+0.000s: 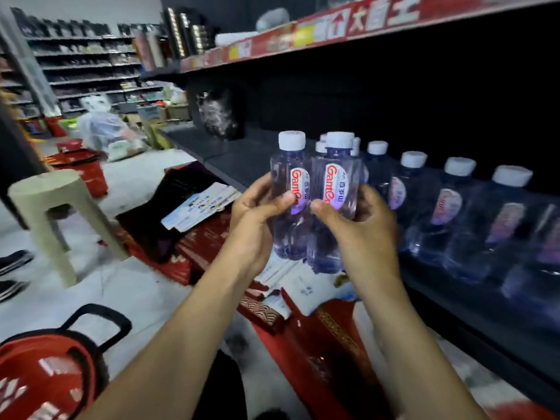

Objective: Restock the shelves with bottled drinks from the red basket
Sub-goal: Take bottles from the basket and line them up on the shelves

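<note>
Sitting at the lower left of the frame, closest of all, the red basket [54, 341] is waiting on the floor with its black handle raised. Further up the left side, a pale stool [57, 204] is standing on the floor.

Moving to the middle, the left hand [254, 225] is gripping one water bottle [289, 195] around its waist, fingers curling behind it and thumb pressing across the label. The right hand [363, 234] is holding a second bottle [335, 201] the same way, and the two bottles are touching. Both are hovering upright just in front of the dark shelf [230, 153].

To the right, a row of bottles [451, 207] is already standing along that shelf. More white caps are showing behind the held pair; whether those are in the hands or on the shelf I cannot tell.

These bottles are looking full, so probably weighty for their size. Their thin, smooth plastic is likely giving a little under a squeeze, so gripping them at the middle, as now, is looking like the safest hold.
</note>
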A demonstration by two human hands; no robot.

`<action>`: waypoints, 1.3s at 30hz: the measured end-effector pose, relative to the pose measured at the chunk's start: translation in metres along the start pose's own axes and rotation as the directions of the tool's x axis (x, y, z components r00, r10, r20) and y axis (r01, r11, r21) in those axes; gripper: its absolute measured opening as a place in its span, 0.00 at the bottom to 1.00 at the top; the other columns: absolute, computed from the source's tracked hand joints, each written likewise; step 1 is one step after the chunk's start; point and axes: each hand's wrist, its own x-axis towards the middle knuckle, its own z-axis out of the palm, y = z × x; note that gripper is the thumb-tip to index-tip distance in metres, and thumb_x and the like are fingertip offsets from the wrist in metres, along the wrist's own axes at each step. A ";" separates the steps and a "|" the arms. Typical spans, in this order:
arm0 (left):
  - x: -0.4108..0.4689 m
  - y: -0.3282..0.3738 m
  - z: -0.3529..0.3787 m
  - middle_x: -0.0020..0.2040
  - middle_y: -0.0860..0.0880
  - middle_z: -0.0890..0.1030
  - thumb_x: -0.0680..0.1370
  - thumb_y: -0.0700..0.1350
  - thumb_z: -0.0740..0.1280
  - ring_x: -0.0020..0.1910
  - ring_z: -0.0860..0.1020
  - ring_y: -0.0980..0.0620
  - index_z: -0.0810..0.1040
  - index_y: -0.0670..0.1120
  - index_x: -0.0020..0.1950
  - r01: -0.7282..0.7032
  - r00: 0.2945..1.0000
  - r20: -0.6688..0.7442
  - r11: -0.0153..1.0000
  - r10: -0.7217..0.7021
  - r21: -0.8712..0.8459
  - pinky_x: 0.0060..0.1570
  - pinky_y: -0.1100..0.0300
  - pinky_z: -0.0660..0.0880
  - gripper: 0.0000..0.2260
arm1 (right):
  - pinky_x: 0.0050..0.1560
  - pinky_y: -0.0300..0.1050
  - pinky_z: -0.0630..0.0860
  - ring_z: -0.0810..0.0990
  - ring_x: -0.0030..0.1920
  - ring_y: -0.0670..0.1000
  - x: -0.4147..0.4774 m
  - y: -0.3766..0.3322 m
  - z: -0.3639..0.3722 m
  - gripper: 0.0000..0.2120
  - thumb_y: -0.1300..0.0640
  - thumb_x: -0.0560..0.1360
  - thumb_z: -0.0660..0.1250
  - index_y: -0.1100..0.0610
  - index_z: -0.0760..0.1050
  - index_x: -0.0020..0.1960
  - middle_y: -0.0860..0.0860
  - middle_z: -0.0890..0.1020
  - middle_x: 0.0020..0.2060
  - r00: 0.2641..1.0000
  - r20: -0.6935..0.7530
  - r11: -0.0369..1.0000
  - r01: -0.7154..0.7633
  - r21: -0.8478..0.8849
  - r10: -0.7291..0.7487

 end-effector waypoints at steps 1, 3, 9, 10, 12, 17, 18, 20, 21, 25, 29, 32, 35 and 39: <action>0.004 -0.010 0.011 0.50 0.42 0.83 0.67 0.33 0.70 0.48 0.82 0.45 0.78 0.39 0.60 0.003 1.000 0.009 1.000 -0.003 -0.014 0.55 0.52 0.79 0.21 | 0.52 0.51 0.81 0.84 0.49 0.45 0.002 0.005 -0.009 0.23 0.46 0.65 0.77 0.47 0.78 0.58 0.44 0.86 0.48 0.999 -0.048 0.998 -0.002 -0.057 -0.001; 0.013 -0.033 0.027 0.49 0.43 0.84 0.67 0.34 0.70 0.47 0.82 0.46 0.79 0.39 0.58 0.024 0.999 0.030 0.999 -0.023 -0.048 0.53 0.52 0.79 0.20 | 0.52 0.51 0.81 0.84 0.49 0.45 0.007 0.015 -0.024 0.25 0.42 0.62 0.75 0.45 0.76 0.58 0.43 0.85 0.48 0.989 -0.145 0.988 0.012 -0.153 -0.034; 0.032 -0.085 0.062 0.50 0.45 0.85 0.66 0.31 0.71 0.49 0.82 0.48 0.79 0.39 0.58 0.044 0.992 0.120 0.996 -0.035 -0.079 0.51 0.55 0.79 0.21 | 0.55 0.51 0.78 0.80 0.54 0.49 0.011 0.047 -0.051 0.26 0.42 0.63 0.74 0.46 0.74 0.58 0.45 0.81 0.52 0.935 -0.344 0.949 -0.023 -0.314 -0.091; 0.033 -0.090 0.064 0.50 0.45 0.85 0.64 0.30 0.73 0.49 0.82 0.48 0.78 0.38 0.59 0.048 0.991 0.133 0.995 -0.036 -0.086 0.51 0.56 0.79 0.23 | 0.56 0.51 0.78 0.79 0.55 0.49 0.010 0.050 -0.054 0.26 0.44 0.64 0.76 0.48 0.74 0.59 0.46 0.80 0.53 0.926 -0.366 0.944 -0.032 -0.329 -0.096; 0.035 -0.103 0.068 0.53 0.43 0.83 0.65 0.31 0.73 0.53 0.81 0.46 0.76 0.36 0.62 0.043 0.986 0.167 0.995 -0.028 -0.085 0.54 0.54 0.78 0.25 | 0.58 0.50 0.77 0.78 0.57 0.49 0.006 0.053 -0.060 0.27 0.47 0.66 0.77 0.49 0.73 0.62 0.46 0.78 0.54 0.914 -0.392 0.942 -0.037 -0.334 -0.103; 0.037 -0.125 0.080 0.56 0.41 0.82 0.69 0.32 0.70 0.57 0.80 0.45 0.77 0.39 0.62 0.058 0.973 0.228 0.997 -0.044 -0.055 0.58 0.51 0.76 0.21 | 0.61 0.48 0.76 0.76 0.60 0.48 0.003 0.055 -0.073 0.29 0.50 0.69 0.77 0.51 0.71 0.67 0.45 0.75 0.58 0.894 -0.431 0.931 -0.052 -0.361 -0.118; 0.037 -0.128 0.080 0.55 0.43 0.83 0.69 0.33 0.70 0.57 0.80 0.46 0.78 0.40 0.61 0.056 0.973 0.224 0.997 -0.045 -0.043 0.57 0.52 0.76 0.20 | 0.61 0.48 0.76 0.76 0.61 0.47 0.004 0.055 -0.075 0.30 0.49 0.69 0.77 0.51 0.71 0.67 0.45 0.74 0.58 0.890 -0.440 0.930 -0.056 -0.364 -0.119; 0.039 -0.131 0.081 0.53 0.46 0.84 0.68 0.33 0.71 0.56 0.81 0.48 0.79 0.42 0.59 0.050 0.974 0.223 0.999 -0.044 -0.022 0.55 0.54 0.76 0.20 | 0.62 0.48 0.76 0.75 0.61 0.46 0.007 0.055 -0.076 0.30 0.49 0.69 0.76 0.51 0.70 0.68 0.45 0.74 0.59 0.882 -0.454 0.922 -0.064 -0.381 -0.127; 0.040 -0.131 0.081 0.52 0.48 0.84 0.68 0.32 0.71 0.56 0.81 0.49 0.78 0.41 0.60 0.056 0.973 0.224 0.998 -0.050 -0.018 0.55 0.55 0.77 0.21 | 0.62 0.48 0.75 0.75 0.62 0.46 0.008 0.057 -0.076 0.31 0.48 0.69 0.76 0.51 0.70 0.69 0.45 0.73 0.60 0.878 -0.460 0.916 -0.069 -0.394 -0.132; 0.036 -0.128 0.082 0.50 0.52 0.85 0.69 0.36 0.70 0.54 0.82 0.52 0.76 0.41 0.65 0.059 0.972 0.228 0.998 -0.058 0.004 0.53 0.59 0.78 0.24 | 0.64 0.47 0.75 0.73 0.63 0.45 0.010 0.059 -0.076 0.33 0.46 0.70 0.75 0.51 0.67 0.71 0.44 0.72 0.62 0.884 -0.451 0.896 -0.095 -0.434 -0.125; 0.031 -0.128 0.078 0.61 0.52 0.82 0.72 0.44 0.72 0.62 0.79 0.52 0.74 0.47 0.69 0.008 0.969 0.240 0.980 -0.056 0.197 0.62 0.51 0.76 0.25 | 0.62 0.47 0.76 0.73 0.63 0.45 0.008 0.060 -0.079 0.34 0.46 0.71 0.74 0.48 0.64 0.72 0.43 0.70 0.63 0.899 -0.426 0.869 -0.128 -0.479 -0.102; 0.026 -0.125 0.075 0.66 0.55 0.76 0.75 0.51 0.71 0.65 0.75 0.57 0.70 0.55 0.71 -0.088 0.963 0.270 0.926 -0.016 0.367 0.66 0.50 0.74 0.25 | 0.60 0.49 0.77 0.73 0.65 0.47 0.003 0.061 -0.080 0.38 0.50 0.72 0.74 0.43 0.57 0.75 0.43 0.68 0.66 0.922 -0.383 0.834 -0.163 -0.528 -0.062; 0.023 -0.125 0.070 0.69 0.59 0.71 0.75 0.50 0.72 0.68 0.71 0.62 0.64 0.61 0.74 -0.178 0.939 0.343 0.856 0.001 0.485 0.68 0.54 0.71 0.30 | 0.59 0.48 0.77 0.72 0.66 0.49 -0.004 0.063 -0.080 0.41 0.53 0.74 0.73 0.43 0.50 0.77 0.45 0.65 0.68 0.945 -0.326 0.785 -0.198 -0.587 -0.006; 0.018 -0.123 0.065 0.66 0.64 0.72 0.72 0.40 0.76 0.66 0.72 0.62 0.58 0.73 0.69 -0.194 0.930 0.364 0.776 -0.049 0.600 0.64 0.60 0.72 0.41 | 0.60 0.41 0.73 0.70 0.67 0.49 -0.005 0.062 -0.081 0.43 0.55 0.75 0.72 0.47 0.47 0.79 0.46 0.62 0.70 0.950 -0.307 0.773 -0.228 -0.592 0.045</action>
